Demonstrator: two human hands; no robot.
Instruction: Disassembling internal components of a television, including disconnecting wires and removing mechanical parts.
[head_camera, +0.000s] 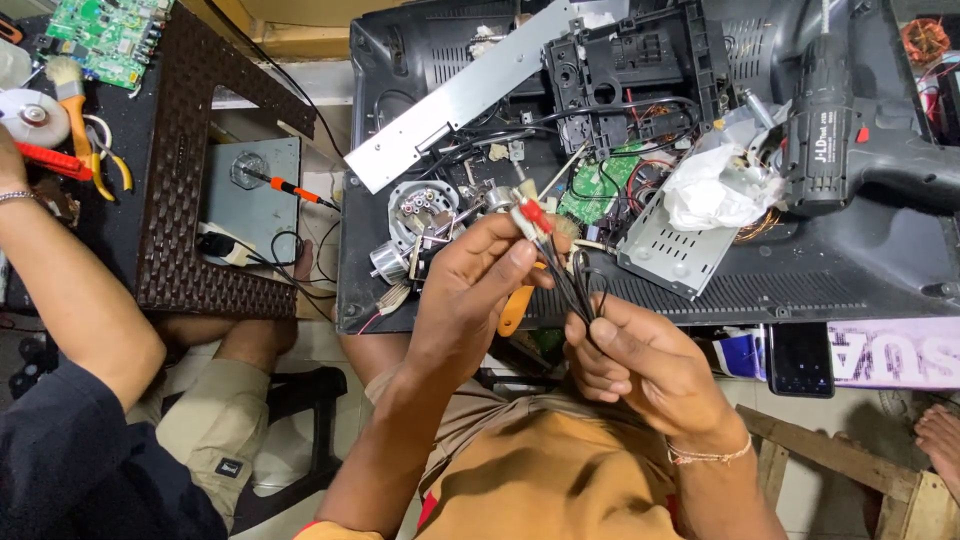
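I see my left hand (470, 290) pinching the plug end of a black cable bundle (570, 280) between thumb and fingers; the red plug (534, 214) and a white one beside it stick out above the fingertips. My right hand (640, 365) is closed around the lower part of the same bundle, where the wires make a small loop. The bundle hangs in the air just over the near edge of the black back cover (860, 270), which carries the loose parts. I think an orange-handled tool (512, 310) lies under my left hand, but it is mostly hidden. To do this well, I judge that I must keep the plug end steady with the left and let the right slide gently, not pulling hard. The cordless drill (850, 140) lies at the far right corner; a co-worker's arm (70, 300) is well apart.
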